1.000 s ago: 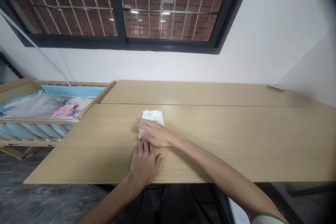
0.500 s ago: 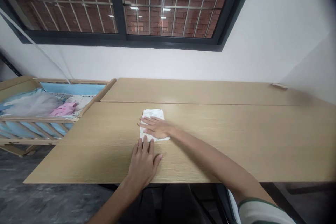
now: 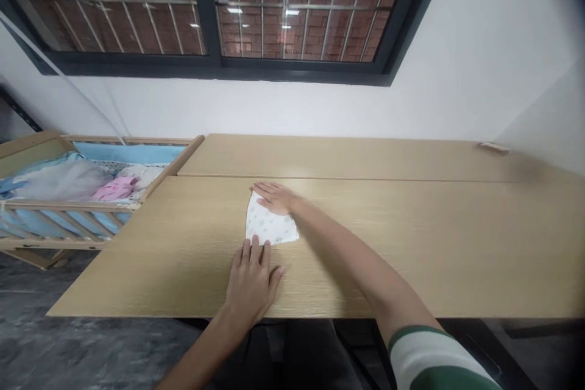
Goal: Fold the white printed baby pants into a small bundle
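Note:
A small white cloth (image 3: pixel 270 226) with a faint print lies flat on the pale wooden table (image 3: pixel 388 237). My right hand (image 3: pixel 274 197) rests palm down over the cloth's far edge, fingers stretched out and pointing left. At the near edge, the fingertips of my left hand (image 3: pixel 250 280) touch the cloth while the palm lies on the tabletop. Its fingers are straight and the thumb is spread. Neither hand is closed around anything.
On the left stands a wooden crib (image 3: pixel 91 207) with blue lining, a pink cloth (image 3: pixel 115 187) and white bedding. A second wooden board (image 3: pixel 320 155) runs along the wall beneath a barred window (image 3: pixel 297 70). A small flat object (image 3: pixel 493 147) lies at the far right.
My right hand has slid away from me, from the cloth's middle to its far edge, leaving more of the cloth showing. My left hand has stayed in place.

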Demonstrator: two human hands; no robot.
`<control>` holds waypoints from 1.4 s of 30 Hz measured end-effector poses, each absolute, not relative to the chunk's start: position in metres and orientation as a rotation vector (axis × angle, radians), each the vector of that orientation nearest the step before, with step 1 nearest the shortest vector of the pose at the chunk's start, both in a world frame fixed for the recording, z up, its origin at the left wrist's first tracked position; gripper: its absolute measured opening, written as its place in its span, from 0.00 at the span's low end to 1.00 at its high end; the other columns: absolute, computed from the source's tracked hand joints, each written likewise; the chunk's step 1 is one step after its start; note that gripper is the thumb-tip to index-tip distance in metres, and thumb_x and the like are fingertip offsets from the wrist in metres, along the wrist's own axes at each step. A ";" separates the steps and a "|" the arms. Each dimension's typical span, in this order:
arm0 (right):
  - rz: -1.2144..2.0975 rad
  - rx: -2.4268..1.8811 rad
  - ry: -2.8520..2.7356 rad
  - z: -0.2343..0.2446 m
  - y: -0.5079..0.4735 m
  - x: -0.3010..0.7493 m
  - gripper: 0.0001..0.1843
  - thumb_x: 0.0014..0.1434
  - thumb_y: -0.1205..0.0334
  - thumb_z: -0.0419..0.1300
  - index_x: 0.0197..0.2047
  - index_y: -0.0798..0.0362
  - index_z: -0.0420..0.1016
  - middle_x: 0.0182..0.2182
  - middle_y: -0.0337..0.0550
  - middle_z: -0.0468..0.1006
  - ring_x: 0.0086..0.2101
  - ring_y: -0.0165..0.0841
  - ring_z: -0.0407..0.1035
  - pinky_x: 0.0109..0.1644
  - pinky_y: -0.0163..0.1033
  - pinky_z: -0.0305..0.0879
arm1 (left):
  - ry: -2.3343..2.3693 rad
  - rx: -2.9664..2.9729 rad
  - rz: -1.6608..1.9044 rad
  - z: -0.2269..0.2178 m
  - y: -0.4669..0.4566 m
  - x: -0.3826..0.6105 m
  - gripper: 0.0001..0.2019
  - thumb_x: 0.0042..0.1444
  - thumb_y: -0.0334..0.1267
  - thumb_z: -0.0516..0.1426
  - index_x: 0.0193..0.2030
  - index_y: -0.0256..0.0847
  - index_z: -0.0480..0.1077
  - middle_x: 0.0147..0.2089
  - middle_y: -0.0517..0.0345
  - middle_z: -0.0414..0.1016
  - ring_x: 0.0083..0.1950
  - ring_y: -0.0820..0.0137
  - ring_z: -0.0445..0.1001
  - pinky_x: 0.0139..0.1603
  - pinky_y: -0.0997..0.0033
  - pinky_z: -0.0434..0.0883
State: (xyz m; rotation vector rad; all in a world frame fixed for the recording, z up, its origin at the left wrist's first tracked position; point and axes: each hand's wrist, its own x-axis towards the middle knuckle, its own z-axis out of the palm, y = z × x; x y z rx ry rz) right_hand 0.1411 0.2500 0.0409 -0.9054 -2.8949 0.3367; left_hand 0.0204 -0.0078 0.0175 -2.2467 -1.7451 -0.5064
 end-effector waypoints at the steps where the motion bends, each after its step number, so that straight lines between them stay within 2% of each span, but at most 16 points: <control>1: 0.335 -0.914 -2.884 0.040 0.254 0.141 0.38 0.72 0.40 0.34 0.77 0.52 0.44 0.75 0.42 0.43 0.73 0.36 0.34 0.75 0.46 0.28 | -1.743 -2.246 -0.504 0.017 -0.007 0.021 0.28 0.68 0.49 0.50 0.66 0.30 0.66 0.69 0.30 0.63 0.69 0.41 0.62 0.60 0.44 0.68; 9: 0.327 -1.012 -2.773 0.035 0.269 0.145 0.40 0.72 0.40 0.33 0.75 0.57 0.52 0.74 0.48 0.49 0.73 0.38 0.40 0.75 0.45 0.34 | -1.744 -2.247 -0.510 0.017 -0.007 0.021 0.25 0.69 0.46 0.50 0.66 0.32 0.66 0.68 0.31 0.64 0.68 0.42 0.63 0.58 0.44 0.70; 14: 0.103 -1.269 -2.529 0.049 0.270 0.154 0.34 0.73 0.51 0.40 0.73 0.66 0.54 0.73 0.60 0.49 0.72 0.46 0.42 0.74 0.53 0.38 | -1.700 -2.302 -0.561 0.021 -0.003 0.011 0.22 0.68 0.45 0.52 0.63 0.34 0.68 0.66 0.33 0.68 0.65 0.44 0.68 0.58 0.44 0.70; 17: -0.003 -1.304 -2.325 0.068 0.256 0.164 0.30 0.71 0.59 0.44 0.71 0.65 0.54 0.72 0.63 0.50 0.70 0.47 0.46 0.71 0.54 0.45 | -1.643 -2.403 -0.708 0.030 0.008 -0.008 0.16 0.70 0.42 0.50 0.56 0.38 0.72 0.58 0.42 0.77 0.59 0.52 0.75 0.63 0.42 0.66; 19: 0.044 -1.192 -2.307 0.082 0.235 0.172 0.25 0.70 0.62 0.45 0.67 0.61 0.62 0.67 0.61 0.63 0.65 0.44 0.57 0.68 0.51 0.52 | -1.596 -2.478 -0.796 0.037 0.019 -0.023 0.14 0.70 0.40 0.49 0.53 0.40 0.73 0.53 0.47 0.80 0.54 0.57 0.77 0.63 0.45 0.68; 21: 0.171 -1.046 -2.393 0.094 0.207 0.180 0.19 0.71 0.62 0.46 0.58 0.57 0.71 0.54 0.55 0.75 0.55 0.40 0.68 0.60 0.46 0.61 | -1.536 -2.568 -0.816 0.044 0.029 -0.036 0.14 0.71 0.39 0.49 0.53 0.39 0.73 0.52 0.48 0.80 0.54 0.58 0.78 0.61 0.50 0.71; 23: 0.306 -0.943 -2.526 0.101 0.175 0.189 0.16 0.71 0.60 0.49 0.48 0.54 0.76 0.44 0.50 0.79 0.44 0.38 0.72 0.51 0.43 0.65 | -1.482 -2.667 -0.775 0.046 0.036 -0.046 0.14 0.71 0.38 0.50 0.54 0.39 0.73 0.54 0.49 0.79 0.56 0.60 0.76 0.60 0.54 0.72; 25: 0.393 -0.881 -2.646 0.103 0.146 0.199 0.15 0.71 0.59 0.51 0.44 0.54 0.78 0.41 0.49 0.80 0.40 0.37 0.72 0.47 0.41 0.66 | -1.454 -2.737 -0.717 0.044 0.041 -0.055 0.14 0.71 0.38 0.50 0.56 0.39 0.73 0.56 0.49 0.78 0.58 0.60 0.75 0.61 0.54 0.72; 28: 0.453 -0.872 -2.738 0.097 0.114 0.211 0.16 0.69 0.55 0.54 0.47 0.55 0.79 0.45 0.52 0.80 0.42 0.39 0.74 0.49 0.43 0.67 | -1.400 -2.813 -0.640 0.038 0.045 -0.063 0.14 0.71 0.35 0.49 0.56 0.41 0.72 0.57 0.50 0.77 0.58 0.61 0.75 0.62 0.53 0.72; 32: 0.419 -0.987 -2.731 0.086 0.083 0.221 0.24 0.66 0.51 0.58 0.59 0.56 0.74 0.58 0.57 0.74 0.56 0.47 0.69 0.60 0.50 0.64 | -1.377 -2.832 -0.585 0.041 0.039 -0.066 0.17 0.68 0.27 0.44 0.54 0.40 0.71 0.55 0.48 0.76 0.57 0.60 0.74 0.60 0.52 0.72; 34: 0.404 -1.024 -2.708 0.083 0.067 0.224 0.27 0.66 0.50 0.58 0.63 0.56 0.70 0.62 0.57 0.71 0.60 0.49 0.65 0.63 0.52 0.60 | -1.424 -2.839 -0.593 0.049 0.032 -0.063 0.15 0.69 0.29 0.44 0.49 0.40 0.71 0.49 0.48 0.77 0.53 0.59 0.75 0.58 0.50 0.72; 36: 0.403 -1.020 -2.676 0.081 0.052 0.225 0.27 0.65 0.51 0.59 0.63 0.55 0.69 0.59 0.56 0.73 0.59 0.48 0.66 0.63 0.52 0.60 | -1.543 -2.850 -0.686 0.058 0.022 -0.059 0.13 0.71 0.35 0.44 0.46 0.41 0.70 0.46 0.49 0.76 0.50 0.59 0.75 0.56 0.52 0.72; 40: 0.319 -0.953 -2.599 0.083 0.032 0.225 0.15 0.67 0.62 0.56 0.55 0.52 0.73 0.50 0.53 0.77 0.55 0.45 0.67 0.63 0.53 0.57 | -1.818 -2.898 -0.918 0.070 0.008 -0.057 0.14 0.71 0.46 0.46 0.47 0.44 0.69 0.47 0.53 0.75 0.52 0.61 0.74 0.55 0.57 0.72; 42: 0.315 -0.960 -2.566 0.087 0.030 0.225 0.13 0.69 0.64 0.52 0.52 0.51 0.73 0.48 0.52 0.78 0.54 0.44 0.68 0.62 0.53 0.57 | -1.914 -2.904 -1.017 0.074 0.007 -0.060 0.15 0.70 0.49 0.47 0.47 0.45 0.70 0.47 0.54 0.77 0.51 0.61 0.75 0.55 0.59 0.73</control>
